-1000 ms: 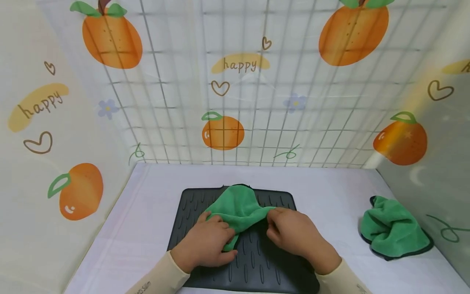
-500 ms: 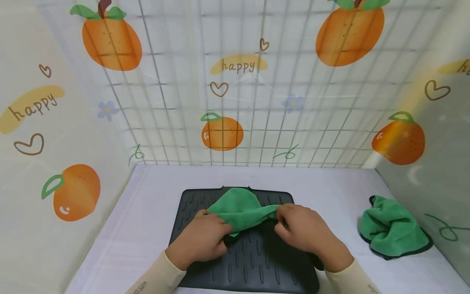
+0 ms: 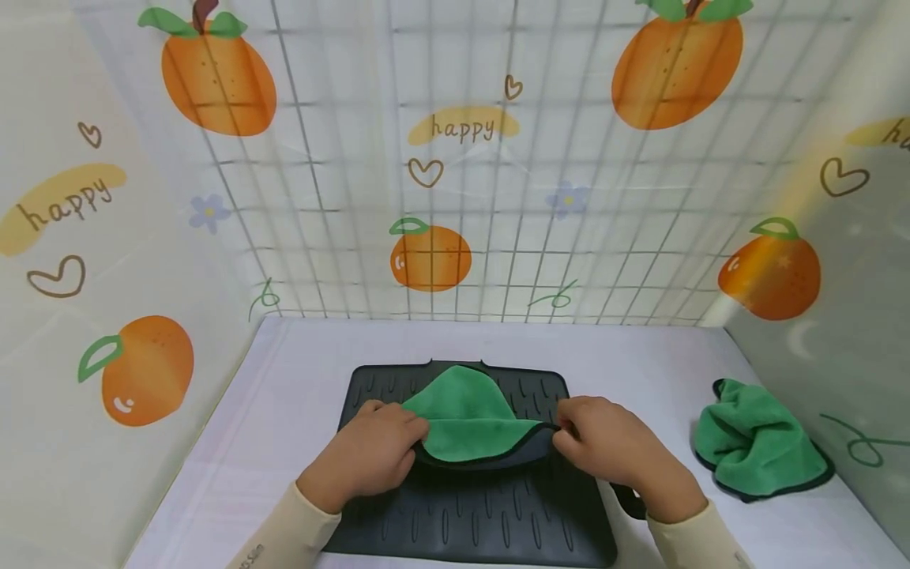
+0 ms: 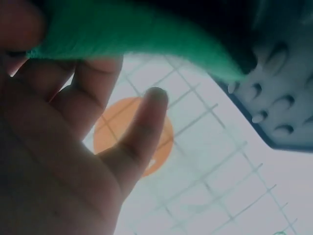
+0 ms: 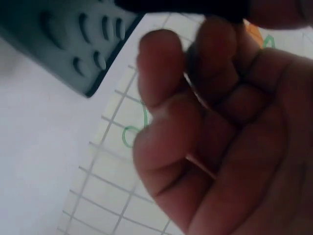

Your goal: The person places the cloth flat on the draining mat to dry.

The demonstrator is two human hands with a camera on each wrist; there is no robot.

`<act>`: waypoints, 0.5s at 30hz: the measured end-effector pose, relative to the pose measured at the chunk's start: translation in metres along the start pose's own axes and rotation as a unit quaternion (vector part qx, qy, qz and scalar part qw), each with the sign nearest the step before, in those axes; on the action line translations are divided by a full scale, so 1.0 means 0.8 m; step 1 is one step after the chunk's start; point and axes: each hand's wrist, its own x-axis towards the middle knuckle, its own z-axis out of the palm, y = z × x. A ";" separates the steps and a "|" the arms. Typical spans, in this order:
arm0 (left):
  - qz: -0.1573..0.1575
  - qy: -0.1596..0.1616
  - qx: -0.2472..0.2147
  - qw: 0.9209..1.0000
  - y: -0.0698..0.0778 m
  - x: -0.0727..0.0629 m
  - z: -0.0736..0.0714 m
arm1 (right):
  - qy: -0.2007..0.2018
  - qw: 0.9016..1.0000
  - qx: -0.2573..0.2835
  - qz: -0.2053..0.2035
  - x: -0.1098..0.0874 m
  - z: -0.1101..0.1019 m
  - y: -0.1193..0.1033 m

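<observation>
A green cloth with a dark edging is stretched between both hands over the black ridged mat. Its near edge is raised, and a dark underside shows below the green face. At the cloth's left corner my left hand pinches it; in the left wrist view the green fabric passes between thumb and fingers, with the little finger held out. My right hand grips the right corner with curled fingers, and the right wrist view shows dark fabric at its fingertips.
A second green cloth with dark edging lies crumpled on the white table at the right. Behind stands a printed curtain over a wire grid. Beside the right wrist a small black part sticks out past the mat.
Both hands have moved apart and pulled the cloth's near edge taut. The bunched front fold has spread out, and the dark edging and underside now show.
</observation>
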 end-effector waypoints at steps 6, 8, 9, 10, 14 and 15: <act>-0.027 -0.034 -0.049 0.998 -0.003 -0.003 -0.001 | -0.052 0.998 0.018 0.013 -0.002 -0.002 0.008; -0.027 -0.037 -0.049 0.998 -0.003 -0.003 0.000 | -0.065 0.998 0.022 0.014 -0.002 -0.001 0.009; -0.024 -0.035 -0.046 0.998 -0.003 -0.003 0.001 | -0.068 0.997 0.023 0.012 -0.002 -0.001 0.008; -0.022 -0.034 -0.042 0.998 -0.003 -0.002 0.002 | -0.071 0.997 0.022 0.012 -0.002 0.000 0.008; -0.012 -0.038 -0.039 0.998 -0.005 -0.003 0.003 | -0.079 0.997 0.023 0.008 -0.003 -0.002 0.007; -0.011 -0.039 -0.043 0.998 -0.006 -0.004 0.003 | -0.082 0.996 0.024 0.007 -0.003 -0.004 0.006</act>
